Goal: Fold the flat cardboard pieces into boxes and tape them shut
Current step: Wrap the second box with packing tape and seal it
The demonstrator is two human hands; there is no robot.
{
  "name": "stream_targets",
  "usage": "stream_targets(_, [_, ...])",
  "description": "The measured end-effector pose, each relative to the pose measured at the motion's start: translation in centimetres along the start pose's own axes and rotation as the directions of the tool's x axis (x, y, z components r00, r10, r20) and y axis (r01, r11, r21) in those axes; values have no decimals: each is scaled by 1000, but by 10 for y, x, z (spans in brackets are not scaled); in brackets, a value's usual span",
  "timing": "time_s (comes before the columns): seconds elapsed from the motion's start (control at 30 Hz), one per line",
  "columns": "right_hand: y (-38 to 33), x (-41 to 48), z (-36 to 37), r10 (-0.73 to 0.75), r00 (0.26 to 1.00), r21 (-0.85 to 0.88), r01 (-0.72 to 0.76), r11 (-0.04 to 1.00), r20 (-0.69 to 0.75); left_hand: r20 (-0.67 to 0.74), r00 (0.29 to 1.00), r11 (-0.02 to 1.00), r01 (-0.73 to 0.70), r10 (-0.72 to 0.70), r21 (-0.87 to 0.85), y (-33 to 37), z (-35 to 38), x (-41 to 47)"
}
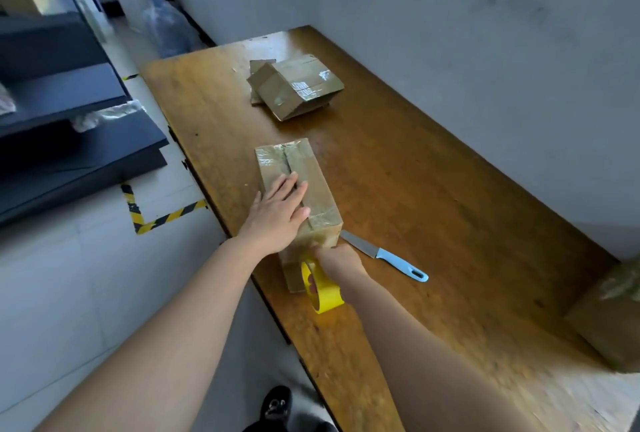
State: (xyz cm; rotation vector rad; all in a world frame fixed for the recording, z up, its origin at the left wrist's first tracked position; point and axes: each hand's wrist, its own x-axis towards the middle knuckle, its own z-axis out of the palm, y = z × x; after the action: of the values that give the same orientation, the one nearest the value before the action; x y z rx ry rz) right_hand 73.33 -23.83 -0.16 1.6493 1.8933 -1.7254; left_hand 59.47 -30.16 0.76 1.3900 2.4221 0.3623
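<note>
Head view: looking down along a long wooden table (433, 189) against a grey wall, with two bare forearms reaching in from the near edge.
Box in hand: a folded cardboard box (311, 168) stands at the near left edge of the table, its top seam running near to far and glossy with clear tape.
Left hand: the left hand (280, 213) lies flat on the box top, fingers straight and slightly spread, pressing down and gripping nothing.
Right hand: the right hand (341, 258) is at the box's near end, touching it. Its fingers are turned away and blurred, so I cannot tell how they lie.
Tape: a yellow tape roll (327, 293) sits right against that wrist, beside the box's near face.
Knife: a blue-handled knife (384, 255) lies just right of the box, blade tip close to the right hand.
Other boxes: a taped box (301, 81) rests far along the table; another box (606, 320) shows at the right edge.
Risks: the box sits close to the table's left edge, so a hard pull on the tape could drag it off. A sideways sweep of the right hand could meet the blade. Slack tape may wrinkle or miss the seam.
Writing: faint print on the far box is too small to read; no brand shows.
</note>
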Motion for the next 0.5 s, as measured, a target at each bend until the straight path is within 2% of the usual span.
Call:
stream_targets(0.1, [6,5,4,-2,1000,14,3,1000,-31,24,1000,1000,-7,7,-3,0,-5,-1])
stream_targets(0.23, [7,7,4,-17,997,-30,15,999,-71,-150,986,987,-52,75,154,8,2,-16])
stream_targets(0.37, [11,-2,1,-77,997,-41,76,996,-26,-149,975,961,-122,163,249,4,10,-26])
stream_targets(0.5, [22,-10,-4,-189,978,88,181,979,93,-166,970,949,-124,178,290,0,10,-24])
